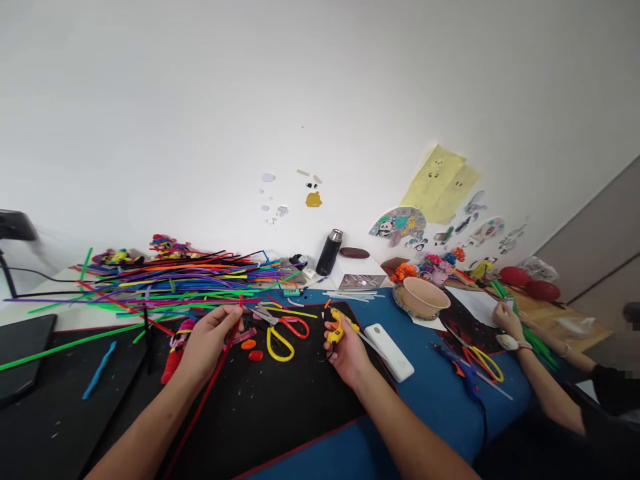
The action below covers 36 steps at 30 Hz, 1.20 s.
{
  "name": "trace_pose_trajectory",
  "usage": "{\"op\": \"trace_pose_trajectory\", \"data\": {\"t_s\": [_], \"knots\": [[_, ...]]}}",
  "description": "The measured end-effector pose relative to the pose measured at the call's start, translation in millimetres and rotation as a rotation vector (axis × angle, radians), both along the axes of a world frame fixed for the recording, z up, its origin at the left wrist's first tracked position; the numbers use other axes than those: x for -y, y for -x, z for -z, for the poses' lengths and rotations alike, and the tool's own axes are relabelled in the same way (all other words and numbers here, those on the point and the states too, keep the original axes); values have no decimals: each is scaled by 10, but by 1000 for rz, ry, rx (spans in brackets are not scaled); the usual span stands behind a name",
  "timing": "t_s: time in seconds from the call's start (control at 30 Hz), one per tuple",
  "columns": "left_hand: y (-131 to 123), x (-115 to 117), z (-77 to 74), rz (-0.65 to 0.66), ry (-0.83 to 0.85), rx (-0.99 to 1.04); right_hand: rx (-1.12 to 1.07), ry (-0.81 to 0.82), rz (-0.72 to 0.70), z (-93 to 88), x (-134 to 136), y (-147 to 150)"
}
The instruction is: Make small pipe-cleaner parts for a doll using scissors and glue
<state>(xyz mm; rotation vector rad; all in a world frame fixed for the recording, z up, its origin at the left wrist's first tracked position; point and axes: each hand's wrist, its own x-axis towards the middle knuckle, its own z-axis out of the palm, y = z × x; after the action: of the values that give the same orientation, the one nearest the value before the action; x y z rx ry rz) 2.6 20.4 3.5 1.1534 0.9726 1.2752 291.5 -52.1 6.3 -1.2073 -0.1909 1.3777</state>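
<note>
Between the fingers of my left hand (213, 337) is a red pipe cleaner (209, 390); its short end sticks up and the long part trails down toward me. My right hand (347, 350) is wrapped round a yellow hot glue gun (339, 327), its orange tip pointing up and left. Scissors with red and yellow handles (281, 343) lie open on the black mat (280, 407) between my hands. Beside them are an orange piece (248, 345) and a red piece (255, 356). A small red and pink figure (173, 360) lies partly behind my left wrist.
Many coloured pipe cleaners (200, 283) are heaped along the back left. A black bottle (329, 253), a white power bank (390, 352), a beige bowl (425, 297) and a blue glue gun (463, 373) stand or lie rightward. A co-worker's hand (507, 320) is at the far right.
</note>
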Motion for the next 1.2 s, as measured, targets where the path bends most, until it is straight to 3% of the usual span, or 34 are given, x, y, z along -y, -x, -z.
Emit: {"op": "trace_pose_trajectory", "data": {"t_s": [0.3, 0.43, 0.6, 0.73, 0.83, 0.97, 1.2], "knots": [[-43, 85, -165, 19, -3, -21, 37, 32, -13, 39, 143, -36], [-65, 95, -171, 37, 1, 33, 182, 57, -167, 41, 341, -113], [-63, 67, -107, 107, 14, 74, 541, 85, -445, 15, 614, -262], [-61, 75, -98, 140, 18, 102, 657, 16, -508, -92, 716, -185], [-71, 104, -118, 167, 29, 122, 625, -71, -567, -142, 642, 66], [-70, 123, -130, 221, 57, 151, 597, -215, -660, -102, 348, 532], [-16, 96, -161, 269, 106, 269, 419, -450, -592, -8, -231, 1178]]}}
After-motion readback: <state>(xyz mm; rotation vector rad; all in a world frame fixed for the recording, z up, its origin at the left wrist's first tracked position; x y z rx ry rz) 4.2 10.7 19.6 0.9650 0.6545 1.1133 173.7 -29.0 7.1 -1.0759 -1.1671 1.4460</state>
